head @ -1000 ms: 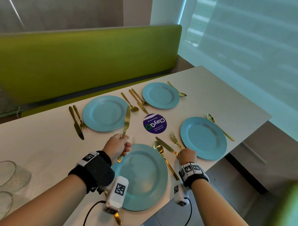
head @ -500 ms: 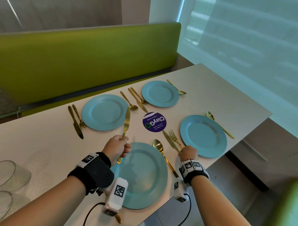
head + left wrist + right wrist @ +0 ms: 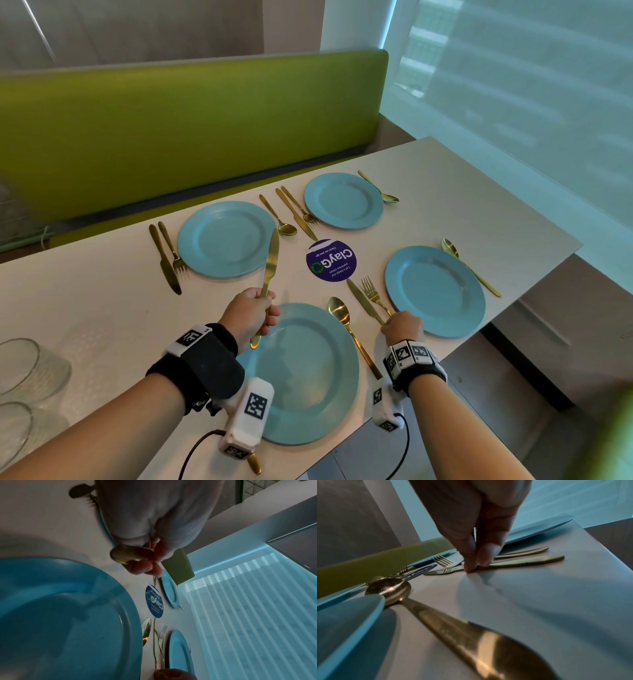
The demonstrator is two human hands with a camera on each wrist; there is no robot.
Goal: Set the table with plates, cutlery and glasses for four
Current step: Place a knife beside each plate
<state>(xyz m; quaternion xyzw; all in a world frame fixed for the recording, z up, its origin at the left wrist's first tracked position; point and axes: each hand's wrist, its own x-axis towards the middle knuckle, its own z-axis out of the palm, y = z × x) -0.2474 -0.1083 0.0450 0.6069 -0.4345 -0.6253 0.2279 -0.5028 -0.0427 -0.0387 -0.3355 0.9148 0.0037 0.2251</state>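
Observation:
Four blue plates lie on the white table; the near plate (image 3: 308, 370) is between my hands. My left hand (image 3: 251, 308) grips a gold knife (image 3: 270, 263) by its handle, blade up, over the near plate's left rim; the handle end (image 3: 126, 555) shows in the left wrist view. My right hand (image 3: 402, 325) pinches the handle of a second gold knife (image 3: 363, 301) lying on the table beside a fork (image 3: 373, 294), left of the right plate (image 3: 435, 291). The thumb and fingertips (image 3: 476, 561) meet on this knife (image 3: 522, 561). A gold spoon (image 3: 346, 325) lies right of the near plate.
Two far plates (image 3: 222, 240) (image 3: 342, 200) have gold cutlery beside them. A purple round sticker (image 3: 331, 260) marks the table's middle. Clear glasses (image 3: 24, 370) stand at the left edge. A gold handle (image 3: 253, 462) pokes out near the front edge. A green bench (image 3: 171, 137) runs behind.
My right hand has turned the lying knife from a slant to lie parallel and close to the fork. The left hand with its upright knife has barely moved.

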